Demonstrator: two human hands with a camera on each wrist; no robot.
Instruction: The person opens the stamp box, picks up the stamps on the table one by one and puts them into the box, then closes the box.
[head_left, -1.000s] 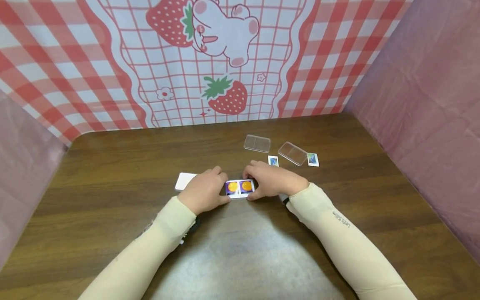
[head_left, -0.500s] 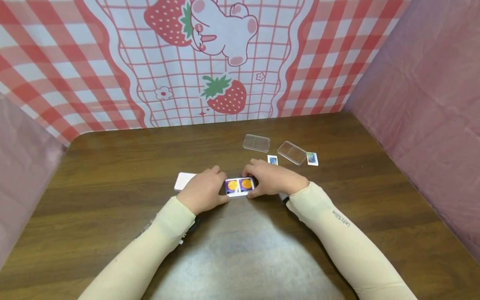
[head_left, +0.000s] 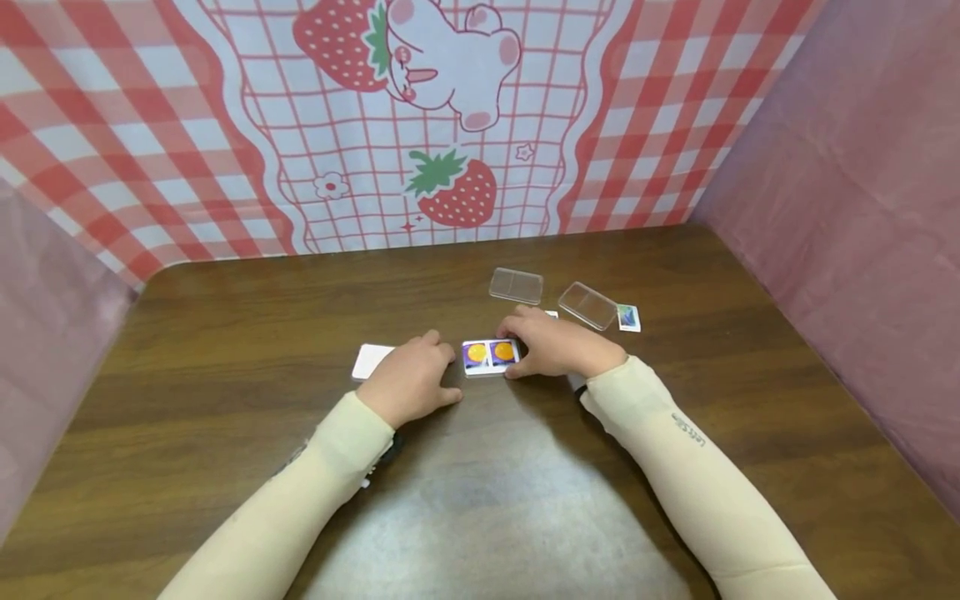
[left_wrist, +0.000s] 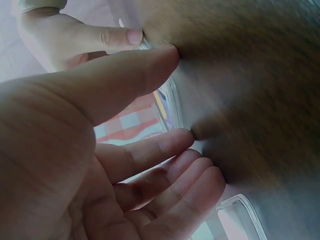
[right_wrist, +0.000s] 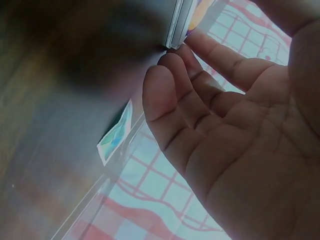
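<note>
A flat clear plastic case [head_left: 490,358] with two orange-and-purple pictures in it lies between the hands in the head view. My right hand [head_left: 558,343] pinches its right end, thumb on the near edge and fingers at the far edge. In the right wrist view a corner of the case [right_wrist: 179,25] meets those fingertips. My left hand [head_left: 411,379] is apart from the case, with relaxed fingers and its fingertips down on the table. Beside it, a white rectangular piece [head_left: 371,361] is partly covered by the left hand.
Two clear plastic pieces [head_left: 516,286] lie further back on the wooden table [head_left: 480,500], the second clear piece [head_left: 588,306] to the right. A small picture [head_left: 628,317] touches its right end. Another small picture [head_left: 552,314] is mostly hidden behind the right hand. A strawberry-patterned cloth [head_left: 450,192] hangs behind.
My right hand has shifted the case right and slightly away from me. The left hand, which was at the case's left end, has let go and stayed in place.
</note>
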